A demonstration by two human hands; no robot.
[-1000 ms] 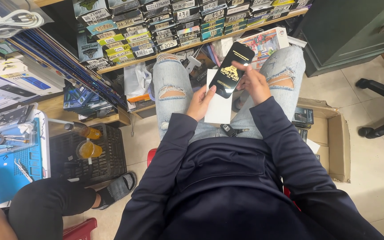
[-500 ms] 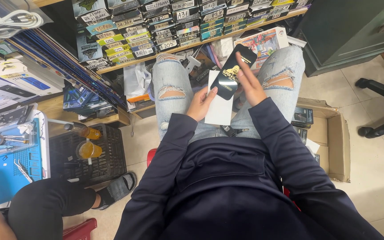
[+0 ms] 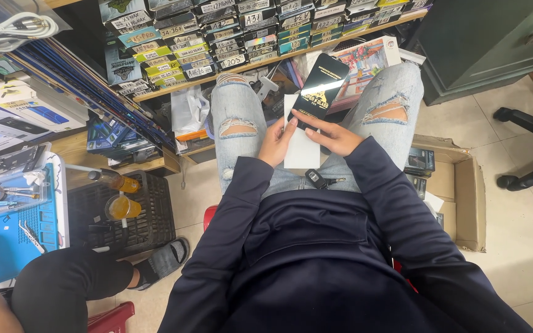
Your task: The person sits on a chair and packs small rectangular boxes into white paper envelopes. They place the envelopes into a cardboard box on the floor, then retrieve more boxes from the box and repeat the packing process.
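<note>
Left hand (image 3: pixel 274 140) grips the white envelope (image 3: pixel 301 143) as backing; right hand (image 3: pixel 335 137) pinches the black sleeve (image 3: pixel 322 90) upright (label outward), over the lap.

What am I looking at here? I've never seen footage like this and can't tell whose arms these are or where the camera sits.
The camera is worn on a person's head and looks down, so the dark-sleeved arms and torn light jeans are the wearer's own. They sit on a seat with no table in front. The left hand holds a white sleeve over the lap. The right hand holds a flat black packet with gold print, standing up past the sleeve's top edge. A small dark key fob lies on the lap. Ahead is a shelf of small labelled boxes. An open cardboard box sits on the floor at the right. At lower left, another person's knee shows beside a blue work mat with small tools.
</note>
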